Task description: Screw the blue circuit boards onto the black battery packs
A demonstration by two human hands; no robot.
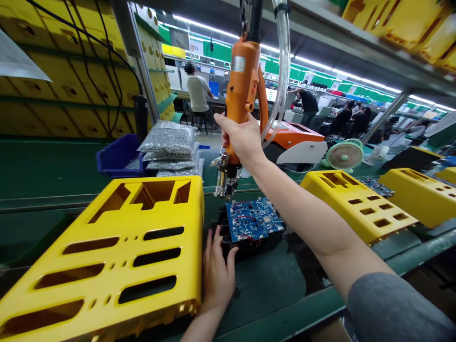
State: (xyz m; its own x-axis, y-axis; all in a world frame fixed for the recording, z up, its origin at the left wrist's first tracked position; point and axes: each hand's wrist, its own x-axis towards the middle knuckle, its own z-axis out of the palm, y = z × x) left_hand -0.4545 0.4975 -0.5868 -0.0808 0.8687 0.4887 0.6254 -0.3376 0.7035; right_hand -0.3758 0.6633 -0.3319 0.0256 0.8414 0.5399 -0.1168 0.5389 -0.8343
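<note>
My right hand [245, 140] is wrapped round an orange power screwdriver [239, 90] that hangs upright from above. Its metal tip [225, 183] is just above the far left corner of a blue circuit board [254, 219]. Thin red wires run over the board, which lies on a black base [256, 244]. Low on the left side of that base rests my left hand [219, 266], fingers stretched out and thumb apart. Close by on its left stands a large yellow plastic housing [135, 266] with slots cut in it.
Bags of small metal parts [171, 145] are stacked behind, beside a blue bin [119, 154]. More yellow housings [356, 204] stand along the line to the right. An orange machine [292, 135] and a green fan [345, 156] are at the back. People sit and stand farther off.
</note>
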